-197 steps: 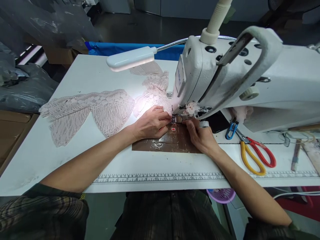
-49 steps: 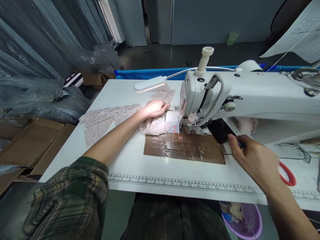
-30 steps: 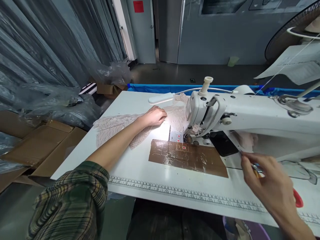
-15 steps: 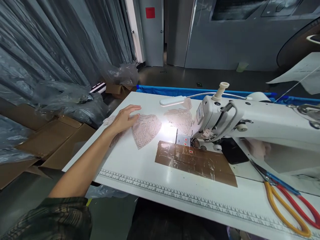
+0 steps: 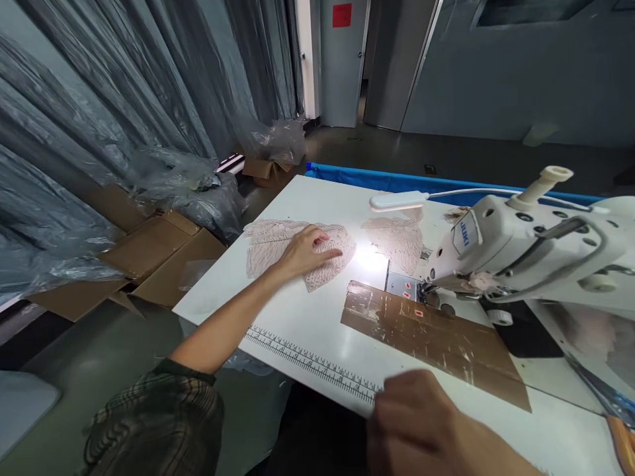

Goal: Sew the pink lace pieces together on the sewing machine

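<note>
My left hand point(image 5: 308, 250) rests palm down on a pink lace piece point(image 5: 270, 246) at the left of the white sewing table point(image 5: 307, 324), fingers lightly bent and pressing on the lace. A second lace piece point(image 5: 397, 239) lies under the lit lamp point(image 5: 399, 200), beside the needle end of the white sewing machine point(image 5: 520, 254). My right hand point(image 5: 421, 426) is a dark blur low in the foreground at the table's near edge; its fingers do not show.
A brown taped patch point(image 5: 436, 334) covers the table in front of the needle, and a printed ruler point(image 5: 312, 360) runs along the near edge. Scissors point(image 5: 620, 423) lie at the far right. Cardboard boxes point(image 5: 149, 254) and plastic sheeting stand left of the table.
My view has swung left. My left hand, flat with spread fingers before, now has bent fingers on the lace. My right hand has come back into view, low in front.
</note>
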`<state>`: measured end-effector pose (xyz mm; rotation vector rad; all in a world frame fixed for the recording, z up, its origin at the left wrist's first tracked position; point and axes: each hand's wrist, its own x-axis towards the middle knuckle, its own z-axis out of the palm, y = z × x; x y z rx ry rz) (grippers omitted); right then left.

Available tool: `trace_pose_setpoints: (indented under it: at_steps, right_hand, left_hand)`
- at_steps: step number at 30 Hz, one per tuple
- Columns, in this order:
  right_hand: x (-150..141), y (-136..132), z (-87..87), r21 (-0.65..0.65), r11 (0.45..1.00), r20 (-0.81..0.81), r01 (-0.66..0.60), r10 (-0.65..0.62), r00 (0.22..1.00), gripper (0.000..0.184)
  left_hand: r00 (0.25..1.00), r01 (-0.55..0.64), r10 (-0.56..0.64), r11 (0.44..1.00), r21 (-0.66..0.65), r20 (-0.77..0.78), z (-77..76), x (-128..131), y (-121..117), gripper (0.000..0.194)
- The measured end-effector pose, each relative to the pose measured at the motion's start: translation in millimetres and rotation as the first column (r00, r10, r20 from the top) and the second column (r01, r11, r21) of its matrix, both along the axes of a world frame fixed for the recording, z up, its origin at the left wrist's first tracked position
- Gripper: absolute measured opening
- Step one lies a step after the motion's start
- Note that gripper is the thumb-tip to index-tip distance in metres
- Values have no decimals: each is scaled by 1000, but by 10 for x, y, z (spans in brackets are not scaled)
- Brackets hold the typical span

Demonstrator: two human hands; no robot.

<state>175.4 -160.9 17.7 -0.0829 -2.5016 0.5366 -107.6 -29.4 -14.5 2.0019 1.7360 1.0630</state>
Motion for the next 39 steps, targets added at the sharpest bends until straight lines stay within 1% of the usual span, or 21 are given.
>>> trace_pose_setpoints:
  at_steps: [2, 4, 6, 8, 10, 14, 16, 19, 22, 24, 25, 26, 27, 29, 30, 31, 32, 34, 36, 37, 39]
  right_hand:
    - [-192, 240, -26, 16, 998, -51, 54, -53, 997, 19]
    - [-349, 515, -103, -41, 979, -77, 200, -203, 976, 13]
    - [-482, 781, -222, -101, 909, -56, 404, -411, 910, 15]
    - [-598, 996, -351, -103, 829, -20, 549, -554, 833, 32]
    - [-694, 1137, -456, -53, 809, 24, 585, -584, 811, 46]
    - [-786, 1212, -546, 81, 809, 233, 582, -583, 779, 47]
    - [-788, 1198, -552, 96, 812, 288, 575, -576, 765, 46]
    - [-774, 1190, -551, 54, 815, 276, 577, -567, 776, 47]
    - [-751, 1202, -497, -116, 807, 124, 579, -567, 815, 44]
    - [-727, 1182, -384, -350, 777, 9, 523, -555, 832, 44]
    - [-712, 1152, -303, -488, 747, -21, 451, -527, 850, 47]
    - [-694, 1105, -211, -631, 695, -15, 346, -457, 889, 52]
    - [-675, 1042, -115, -760, 612, -3, 218, -338, 941, 56]
    - [-628, 877, 65, -894, 448, -42, 9, -103, 994, 62]
    - [-595, 783, 137, -922, 387, -57, -22, -79, 995, 60]
    - [-551, 687, 193, -936, 351, -58, -26, -81, 995, 58]
    - [-495, 594, 234, -940, 339, -56, -26, -77, 996, 55]
    - [-334, 418, 279, -939, 343, -52, -18, -89, 995, 48]
    - [-117, 262, 299, -943, 332, -28, 5, -96, 995, 41]
    - [6, 189, 306, -946, 324, -13, 21, -101, 995, 39]
    - [262, 57, 325, -942, 327, 31, 76, -141, 990, 38]
  left_hand:
    - [996, 49, -54, 996, -75, -64, -5, 85, -18, 29]
    - [995, 62, -69, 993, -98, -66, 0, 103, -20, 21]
    - [997, 69, -73, 992, -102, -39, 5, 84, -22, 20]
    - [997, 76, -77, 992, -102, -6, -2, 66, -28, 20]
    - [997, 75, -71, 993, -95, 38, -28, 68, -25, 20]
    - [983, -11, 19, 999, -40, 181, -49, 30, 63, 24]
    - [955, -82, 79, 997, -3, 284, 33, -96, 120, 34]
    - [889, -126, 85, 990, 62, 451, 297, -391, 94, 56]
    - [808, -115, 21, 986, 122, 589, 594, -545, -134, 59]
    - [851, -60, -27, 987, 148, 525, 725, -441, -352, 54]
    - [890, 32, -94, 989, 146, 445, 764, -329, -461, 49]
    - [925, 167, -192, 980, 104, 327, 789, -190, -561, 45]
    - [935, 310, -309, 950, 23, 174, 804, -38, -649, 41]
    - [874, 473, -482, 873, -116, -64, 820, 252, -781, 28]
    - [828, 529, -549, 832, -170, -111, 828, 369, -824, 21]
    - [779, 583, -615, 782, -221, -123, 837, 461, -854, 17]
    - [729, 639, -678, 724, -259, -95, 847, 528, -873, 15]
    - [623, 755, -780, 581, -304, 59, 863, 608, -893, 15]
    - [525, 839, -813, 444, -316, 251, 864, 656, -910, 18]
    - [487, 863, -810, 390, -322, 325, 857, 682, -924, 20]
    - [441, 887, -801, 321, -332, 404, 836, 750, -965, 23]
